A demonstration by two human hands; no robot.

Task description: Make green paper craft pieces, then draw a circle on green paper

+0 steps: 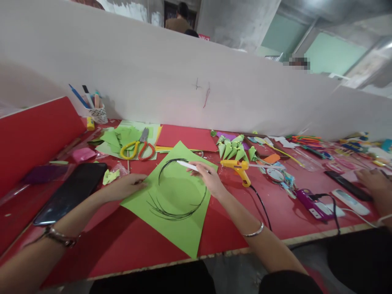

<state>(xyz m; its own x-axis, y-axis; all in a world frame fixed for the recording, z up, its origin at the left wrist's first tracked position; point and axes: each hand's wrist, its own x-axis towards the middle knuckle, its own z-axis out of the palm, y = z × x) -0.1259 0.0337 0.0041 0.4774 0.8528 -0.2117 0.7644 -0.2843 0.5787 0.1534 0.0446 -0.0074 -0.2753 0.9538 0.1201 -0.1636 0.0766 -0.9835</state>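
A green paper sheet (180,192) lies turned like a diamond on the red table, with dark curved strokes forming a rough ring on it. My right hand (208,176) is closed around a white pen (187,165), whose tip points left at the upper part of the ring. At the sheet's left corner, my left hand (131,185) rests on the edge, its fingers bent together; whether they pinch the paper is hard to see.
Scissors (139,148) lie on green scraps behind the sheet. A yellow glue gun (240,169) with its cord, paper cones (232,148) and a purple power strip (315,205) are to the right. A phone (72,192) lies left. Another person's hand (373,183) is far right.
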